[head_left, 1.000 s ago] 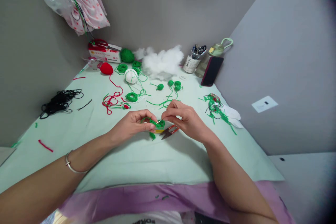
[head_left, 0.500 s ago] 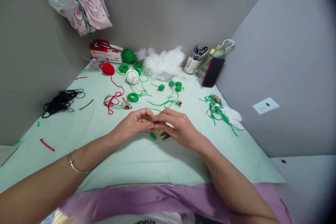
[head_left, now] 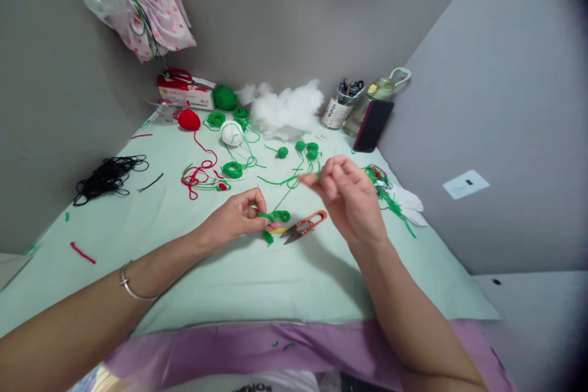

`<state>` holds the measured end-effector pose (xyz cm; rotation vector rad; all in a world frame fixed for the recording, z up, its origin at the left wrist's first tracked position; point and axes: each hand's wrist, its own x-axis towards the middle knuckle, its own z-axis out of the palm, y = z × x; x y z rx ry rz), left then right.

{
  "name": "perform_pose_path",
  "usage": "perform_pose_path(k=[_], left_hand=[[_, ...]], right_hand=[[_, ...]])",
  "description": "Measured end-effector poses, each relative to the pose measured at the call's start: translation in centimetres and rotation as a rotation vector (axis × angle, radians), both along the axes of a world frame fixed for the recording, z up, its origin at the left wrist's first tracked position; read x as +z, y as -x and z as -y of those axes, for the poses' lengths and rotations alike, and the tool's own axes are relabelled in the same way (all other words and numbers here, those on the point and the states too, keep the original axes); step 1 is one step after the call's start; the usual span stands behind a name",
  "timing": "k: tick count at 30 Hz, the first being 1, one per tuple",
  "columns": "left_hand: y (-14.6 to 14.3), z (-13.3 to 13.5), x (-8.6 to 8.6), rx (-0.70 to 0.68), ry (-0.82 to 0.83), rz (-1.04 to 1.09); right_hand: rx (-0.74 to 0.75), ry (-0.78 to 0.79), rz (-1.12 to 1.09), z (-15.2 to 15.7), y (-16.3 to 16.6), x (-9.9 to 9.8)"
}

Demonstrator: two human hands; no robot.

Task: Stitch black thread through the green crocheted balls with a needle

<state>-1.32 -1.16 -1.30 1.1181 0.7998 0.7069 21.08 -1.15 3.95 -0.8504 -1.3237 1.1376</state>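
My left hand (head_left: 241,213) pinches a small green crocheted piece (head_left: 281,216) between thumb and fingertips, its looped end sticking out to the right. From that piece a taut green yarn strand (head_left: 283,197) rises toward my right hand (head_left: 351,196). Lifted above the table and turned partly palm-up, my right hand has its fingers closed on the yarn; whether a needle is in them too I cannot tell. Just below the crocheted piece lie orange-handled thread snips (head_left: 309,225), a yellow tool (head_left: 278,231) partly hidden by my left fingers, and a small green scrap (head_left: 267,237).
Several green crocheted balls (head_left: 282,153) with yarn tails lie beyond my hands. White stuffing (head_left: 287,110), a red yarn ball (head_left: 188,120) and a pen cup (head_left: 337,111) stand at the back. A phone (head_left: 374,127) leans at right; black cord (head_left: 108,179) lies left.
My right hand has moved away from my left, up and to the right, drawing the green strand out. The snips and crocheted loop are now uncovered. My left hand has barely moved.
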Motion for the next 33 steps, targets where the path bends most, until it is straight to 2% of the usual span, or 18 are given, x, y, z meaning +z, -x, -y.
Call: perform_pose_path(k=[3, 5, 13, 17, 21, 33], left_hand=[[0.1, 0.0, 0.1, -0.022, -0.006, 0.002], [0.2, 0.0, 0.2, -0.051, -0.009, 0.003], [0.2, -0.2, 0.4, -0.001, -0.035, 0.029], [0.4, -0.2, 0.6, -0.023, -0.044, 0.041], [0.4, -0.1, 0.7, -0.048, -0.034, 0.054], [0.4, -0.2, 0.2, -0.070, -0.035, 0.025]], right_hand=[[-0.289, -0.168, -0.001, -0.9, -1.3, 0.1], [-0.326, -0.227, 0.029, -1.1, -1.8, 0.1], [0.085, -0.316, 0.634, -0.2, -1.3, -0.4], [0.185, -0.399, 0.864, -0.2, -1.3, -0.7], [0.180, -0.457, 0.932, -0.2, -1.3, -0.9], [0.215, -0.488, 0.960, -0.1, -1.2, -0.8]])
